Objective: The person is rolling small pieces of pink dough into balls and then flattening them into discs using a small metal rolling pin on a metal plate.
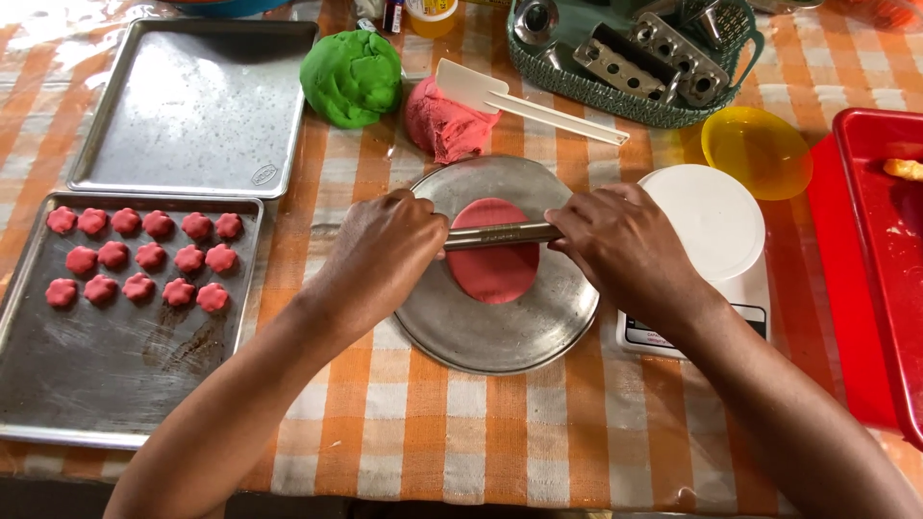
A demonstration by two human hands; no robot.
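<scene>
Underneath, checked tablecloth (pixel 423 432) (orange, white)

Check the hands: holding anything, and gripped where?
Both hold one metal rolling rod by its ends: left hand covers the left end, right hand the right. The rod lies across the flat pink dough disc on the round metal plate.

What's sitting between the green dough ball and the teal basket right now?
In the head view, a lump of pink dough lies between the green dough ball and the teal basket, with a white spatula resting on it.
</scene>
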